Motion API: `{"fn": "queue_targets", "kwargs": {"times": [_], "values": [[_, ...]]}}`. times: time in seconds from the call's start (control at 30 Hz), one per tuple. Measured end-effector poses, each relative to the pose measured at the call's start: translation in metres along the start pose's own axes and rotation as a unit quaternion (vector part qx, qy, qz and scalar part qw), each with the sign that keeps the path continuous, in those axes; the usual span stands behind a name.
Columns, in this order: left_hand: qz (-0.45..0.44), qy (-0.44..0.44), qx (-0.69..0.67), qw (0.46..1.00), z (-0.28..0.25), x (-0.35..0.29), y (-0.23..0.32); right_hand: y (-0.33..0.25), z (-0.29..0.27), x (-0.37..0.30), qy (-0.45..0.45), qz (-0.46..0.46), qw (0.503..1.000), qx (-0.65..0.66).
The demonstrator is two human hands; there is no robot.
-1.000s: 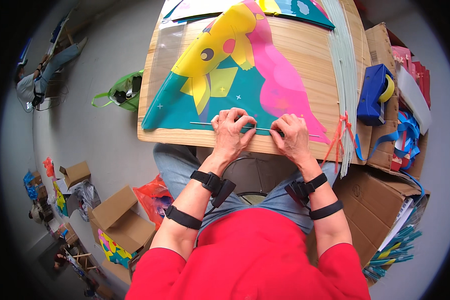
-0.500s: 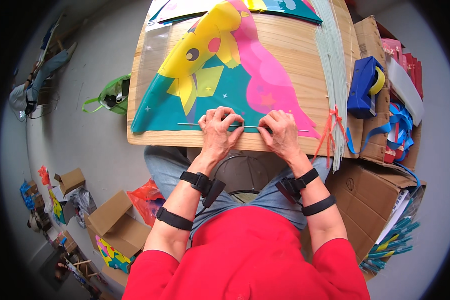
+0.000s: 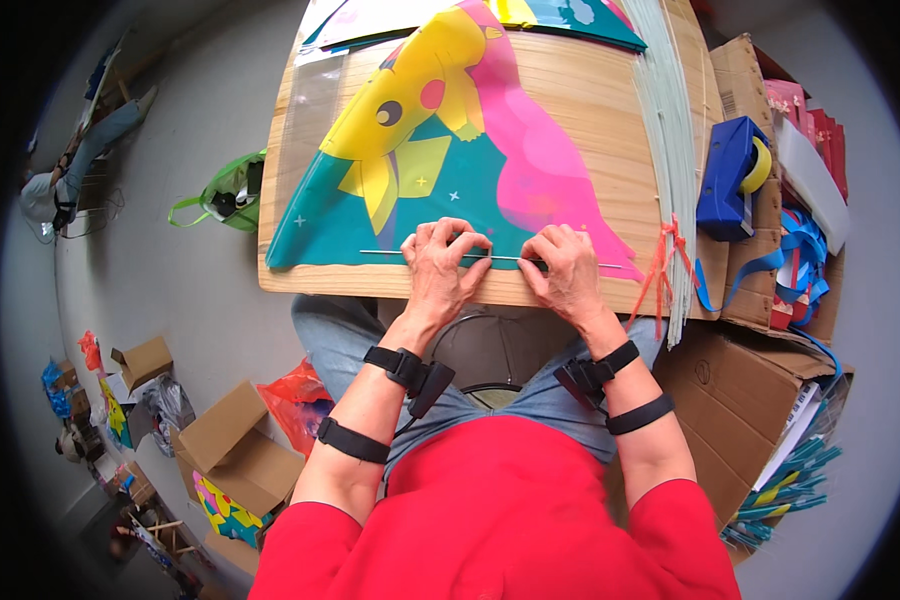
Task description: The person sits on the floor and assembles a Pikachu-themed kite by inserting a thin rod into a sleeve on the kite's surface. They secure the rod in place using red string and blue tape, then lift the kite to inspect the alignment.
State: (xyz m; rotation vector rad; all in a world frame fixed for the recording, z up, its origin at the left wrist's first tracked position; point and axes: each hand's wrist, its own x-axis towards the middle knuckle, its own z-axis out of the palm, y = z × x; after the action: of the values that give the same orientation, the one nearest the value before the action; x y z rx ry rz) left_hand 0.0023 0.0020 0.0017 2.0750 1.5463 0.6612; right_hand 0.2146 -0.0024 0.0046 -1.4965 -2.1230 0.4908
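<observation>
A printed plastic sheet (image 3: 432,190) in teal, yellow and pink lies on the wooden table, its straight edge near me. Along that edge runs a thin pale rod (image 3: 505,257), lying crosswise. My left hand (image 3: 442,262) pinches the rod with thumb and bent fingers, left of its middle. A short gap away, my right hand (image 3: 565,268) grips it the same way further right. Both wrists hover over the table's front edge. Whether the rod sits inside a fold of the sheet is hidden by my fingers.
The wooden table (image 3: 610,110) bears a bundle of pale rods (image 3: 665,150) tied with red string (image 3: 667,260) at its right. Beside it stand a blue tape dispenser (image 3: 727,180) and cardboard boxes (image 3: 720,400). More printed sheets (image 3: 570,18) lie at the far edge. A green bag (image 3: 232,195) rests at left.
The view has shifted very slightly. Both hands keep their pinch on the rod, and rod and sheet stay practically in place.
</observation>
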Motion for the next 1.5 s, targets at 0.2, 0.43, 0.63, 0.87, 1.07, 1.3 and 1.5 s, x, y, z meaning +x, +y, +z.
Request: {"fn": "queue_targets", "kwargs": {"times": [0.2, 0.43, 0.63, 0.87, 1.07, 1.3, 1.5], "values": [[-0.015, -0.014, 0.004, 1.000, -0.001, -0.001, 0.002, 0.000, 0.003, 0.001, 0.007, -0.001, 1.000, 0.003], [-0.009, -0.025, 0.015, 1.000, -0.001, -0.001, 0.001, -0.001, 0.003, 0.000, 0.023, -0.004, 1.000, 0.004], [-0.006, -0.029, 0.011, 0.999, 0.001, 0.000, 0.000, 0.002, 0.002, -0.002, 0.016, 0.002, 1.000, 0.003], [-0.012, -0.028, -0.007, 1.000, -0.002, 0.000, 0.000, 0.000, 0.007, 0.000, 0.020, 0.010, 1.000, -0.006], [-0.011, -0.026, -0.004, 1.000, -0.002, 0.000, 0.000, 0.001, 0.006, 0.000, 0.017, 0.008, 1.000, -0.017], [-0.009, -0.025, -0.006, 1.000, -0.001, 0.001, 0.000, -0.006, 0.002, 0.012, 0.021, -0.038, 0.999, -0.016], [-0.009, -0.032, -0.002, 0.999, -0.003, 0.003, 0.001, -0.001, 0.019, 0.016, 0.013, -0.060, 0.998, -0.019]]}}
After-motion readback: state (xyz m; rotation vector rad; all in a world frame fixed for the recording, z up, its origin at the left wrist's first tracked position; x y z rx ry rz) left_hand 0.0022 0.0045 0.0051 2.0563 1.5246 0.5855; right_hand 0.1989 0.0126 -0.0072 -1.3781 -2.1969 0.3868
